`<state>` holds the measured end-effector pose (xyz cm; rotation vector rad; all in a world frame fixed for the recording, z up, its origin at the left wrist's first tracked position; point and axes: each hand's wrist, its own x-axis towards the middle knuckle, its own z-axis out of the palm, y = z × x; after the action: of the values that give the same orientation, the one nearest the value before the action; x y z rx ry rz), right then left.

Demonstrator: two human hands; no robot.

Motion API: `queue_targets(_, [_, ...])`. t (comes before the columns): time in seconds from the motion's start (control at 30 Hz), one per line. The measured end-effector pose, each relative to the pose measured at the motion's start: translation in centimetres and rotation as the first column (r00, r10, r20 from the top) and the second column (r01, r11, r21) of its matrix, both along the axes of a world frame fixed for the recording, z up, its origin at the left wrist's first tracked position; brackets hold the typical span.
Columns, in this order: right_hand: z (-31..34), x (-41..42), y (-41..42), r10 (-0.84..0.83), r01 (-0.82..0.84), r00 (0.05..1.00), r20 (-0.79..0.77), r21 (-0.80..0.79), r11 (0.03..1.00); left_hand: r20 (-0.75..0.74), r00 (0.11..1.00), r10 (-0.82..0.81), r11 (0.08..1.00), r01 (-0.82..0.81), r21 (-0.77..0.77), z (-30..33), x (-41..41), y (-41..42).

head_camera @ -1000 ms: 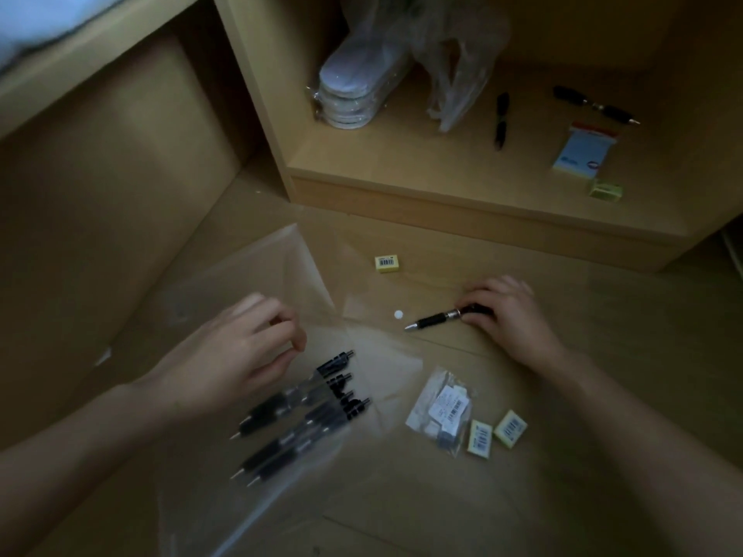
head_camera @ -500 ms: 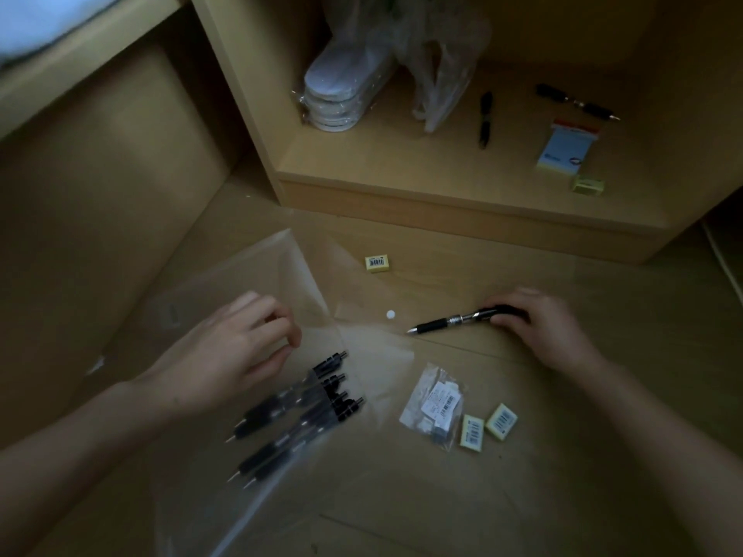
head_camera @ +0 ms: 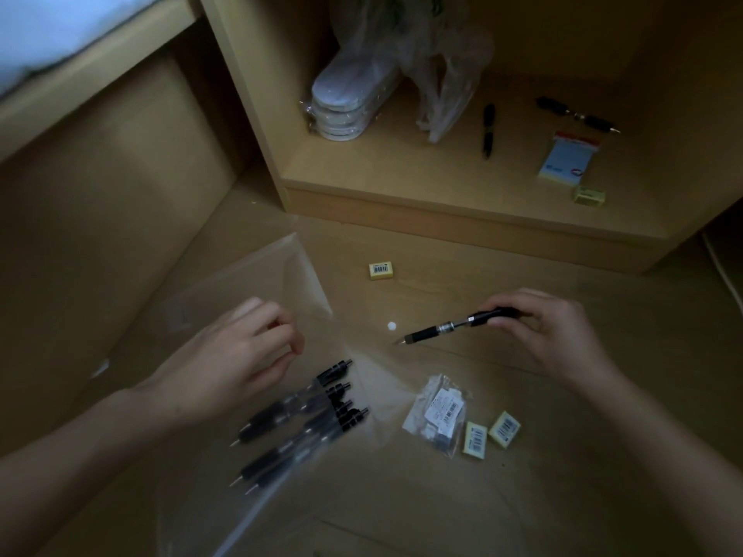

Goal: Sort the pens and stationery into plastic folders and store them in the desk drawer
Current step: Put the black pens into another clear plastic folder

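Note:
A clear plastic folder (head_camera: 225,299) lies on the wooden floor with several black pens (head_camera: 297,424) inside it. My left hand (head_camera: 241,355) pinches the folder's upper sheet above those pens. My right hand (head_camera: 538,335) grips the rear end of a black pen (head_camera: 442,328), its tip pointing left toward the folder and lifted just off the floor. A small clear packet with barcode labels (head_camera: 440,414) and two yellow erasers (head_camera: 492,434) lie below the held pen. Another yellow eraser (head_camera: 380,270) sits further back.
An open wooden compartment (head_camera: 442,219) at the back holds two more black pens (head_camera: 488,128), a sticky-note pad (head_camera: 567,158), a yellow eraser (head_camera: 589,195), a stack of white wrapped items (head_camera: 345,102) and a crumpled plastic bag (head_camera: 438,74). A wooden panel stands at left.
My right hand has drawn the black pen a little to the right and lifted it off the floor. My left hand keeps its pinch on the folder.

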<state>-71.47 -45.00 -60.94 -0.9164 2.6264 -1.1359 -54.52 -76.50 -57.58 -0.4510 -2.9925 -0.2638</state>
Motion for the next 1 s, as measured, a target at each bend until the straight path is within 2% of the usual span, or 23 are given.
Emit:
queue_targets(0.53, [1.4, 0.7, 2.0, -0.066, 0.065, 0.998, -0.008, -0.112, 0.992, -0.011, 1.0, -0.022, 1.0, 0.022, -0.003, 0.4, -0.4, 0.1])
queue_targets(0.67, [2.1, 1.8, 0.9, -0.043, 0.049, 0.998, 0.046, -0.136, 0.99, -0.02, 0.999, -0.028, 0.999, 0.028, 0.017, 0.7, -0.6, 0.5])
queue_targets(0.87, [0.8, 4.6, -3.8, 0.084, -0.077, 0.975, 0.208, -0.039, 0.996, -0.038, 0.998, -0.043, 0.999, 0.044, 0.017, 1.0, -0.8, 1.2])
queue_targets(1.0, [-0.9, 6.7, -7.5, 0.224, -0.218, 0.932, 0.283, -0.053, 0.974, -0.03, 0.999, -0.039, 0.999, 0.039, 0.01, 1.1, -0.7, 1.5])
